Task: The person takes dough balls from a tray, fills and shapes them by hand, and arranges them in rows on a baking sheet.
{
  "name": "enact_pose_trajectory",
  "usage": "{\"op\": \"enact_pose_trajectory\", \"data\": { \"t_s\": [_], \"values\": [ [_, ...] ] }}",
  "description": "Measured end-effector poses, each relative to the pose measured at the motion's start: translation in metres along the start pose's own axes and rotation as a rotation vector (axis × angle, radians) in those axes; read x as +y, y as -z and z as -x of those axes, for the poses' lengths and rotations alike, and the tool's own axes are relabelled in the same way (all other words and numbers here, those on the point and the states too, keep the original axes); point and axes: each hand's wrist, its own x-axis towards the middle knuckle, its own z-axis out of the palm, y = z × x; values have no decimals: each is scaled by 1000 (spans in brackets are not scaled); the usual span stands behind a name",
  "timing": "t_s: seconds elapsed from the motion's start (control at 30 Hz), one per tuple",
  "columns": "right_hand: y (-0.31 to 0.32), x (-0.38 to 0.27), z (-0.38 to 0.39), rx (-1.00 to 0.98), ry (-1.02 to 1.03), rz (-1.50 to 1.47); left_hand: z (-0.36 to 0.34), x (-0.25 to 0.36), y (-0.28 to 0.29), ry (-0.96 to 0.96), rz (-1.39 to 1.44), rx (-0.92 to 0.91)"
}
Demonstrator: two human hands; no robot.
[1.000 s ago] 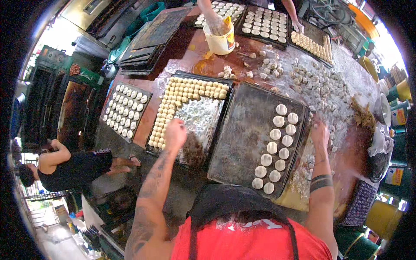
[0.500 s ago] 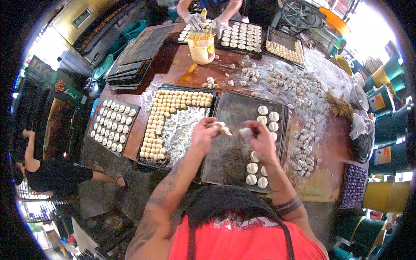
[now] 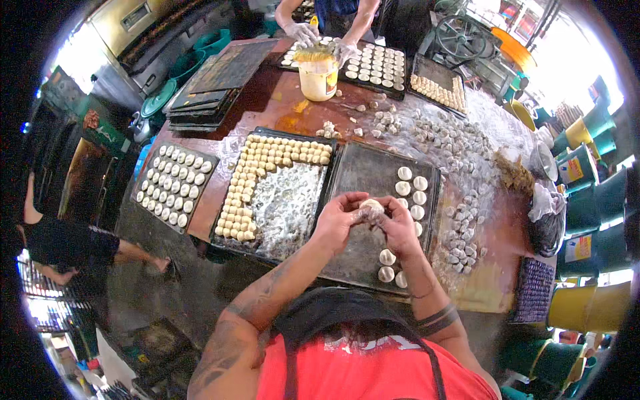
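Both of my hands meet over a dark baking tray (image 3: 360, 177), fingers closed around one piece of pale dough (image 3: 371, 205). My left hand (image 3: 339, 219) grips its left side, and my right hand (image 3: 398, 227) pinches it from the right, with the thumbs together at the front. What is inside the dough is hidden. Along the tray's right side sit round white dough pieces (image 3: 387, 257) in rows. Left of it, a floured tray (image 3: 287, 200) bears small yellowish balls (image 3: 267, 152) packed along its far and left sides.
Farther left lies a tray of flattened rounds (image 3: 175, 183). Many floury lumps (image 3: 460, 137) cover the table's right side. A tub with a brush (image 3: 317, 79) stands near a co-worker's gloved hands (image 3: 303, 33). Stacked black trays (image 3: 220, 80) are at the far left.
My hands were apart, the left with a flattened bit of dough and the right with a whitish lump. They have come together on one piece. A person at the left has shifted.
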Motion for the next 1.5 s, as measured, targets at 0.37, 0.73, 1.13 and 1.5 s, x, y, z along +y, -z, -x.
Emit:
{"op": "enact_pose_trajectory", "data": {
  "t_s": [0.37,0.73,1.13,1.5],
  "values": [
    [-32,-45,15,408,523,573,2,-5,-11,-315,-244,54],
    [2,-36,1,-65,685,672,-8,-10,-7,244,198,-219],
    [-18,61,39,324,-81,188,27,-36,13,-16,-467,-40],
    [-28,104,122,342,136,1285,24,-79,97,-92,-825,-154]
  ]
}}
